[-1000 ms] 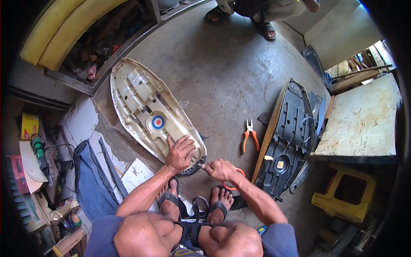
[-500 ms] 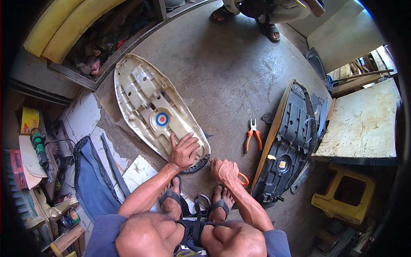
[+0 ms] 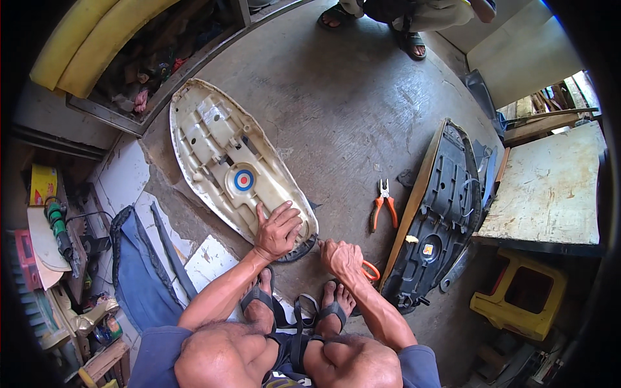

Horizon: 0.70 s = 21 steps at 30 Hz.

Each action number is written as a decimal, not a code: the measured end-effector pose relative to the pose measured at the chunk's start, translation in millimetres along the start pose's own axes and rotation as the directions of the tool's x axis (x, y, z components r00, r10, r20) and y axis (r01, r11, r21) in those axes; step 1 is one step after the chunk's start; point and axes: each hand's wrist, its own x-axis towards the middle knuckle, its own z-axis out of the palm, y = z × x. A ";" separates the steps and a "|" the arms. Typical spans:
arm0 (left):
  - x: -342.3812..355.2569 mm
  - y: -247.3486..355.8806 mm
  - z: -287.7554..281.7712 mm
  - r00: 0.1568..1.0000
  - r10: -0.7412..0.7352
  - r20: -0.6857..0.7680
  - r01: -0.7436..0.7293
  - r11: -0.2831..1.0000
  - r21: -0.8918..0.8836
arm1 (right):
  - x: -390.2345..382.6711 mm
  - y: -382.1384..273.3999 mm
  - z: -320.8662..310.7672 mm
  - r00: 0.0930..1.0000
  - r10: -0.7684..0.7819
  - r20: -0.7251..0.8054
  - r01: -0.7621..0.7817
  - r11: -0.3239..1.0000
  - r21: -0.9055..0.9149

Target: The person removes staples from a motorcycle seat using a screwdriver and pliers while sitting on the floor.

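Observation:
A cream-white motorcycle seat base, underside up, lies slantwise on the floor at centre left. Black cover material shows along its near end. My left hand rests flat on that end, fingers stretched out and holding nothing. Just right of the near rim, my right hand is closed around a tool with an orange handle; its head is hidden, so its exact kind does not show. Orange-handled pliers lie open on the floor beyond my right hand.
A black seat base lies at the right beside a white-topped box. Blue fabric is spread at the left near a green power tool. A sandalled person is at the far side. A yellow plastic piece sits lower right.
My right hand has shifted slightly right, a little away from the seat base's near rim. My left hand stays on the base. The whole view has shifted slightly.

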 end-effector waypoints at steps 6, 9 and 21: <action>-2.0 1.9 0.5 0.999 -0.029 0.019 0.029 0.999 -0.020 | 1.2 -7.3 2.2 0.999 -0.034 -0.004 0.034 0.999 -0.009; 4.7 -0.1 7.6 0.998 -0.038 0.045 0.040 0.998 -0.045 | 12.3 -3.9 3.8 0.991 -0.126 0.045 0.128 0.991 -0.035; -0.5 -11.1 3.7 0.999 0.018 0.032 -0.016 0.999 -0.048 | 44.1 34.1 16.1 0.970 -0.181 0.163 0.131 0.951 0.279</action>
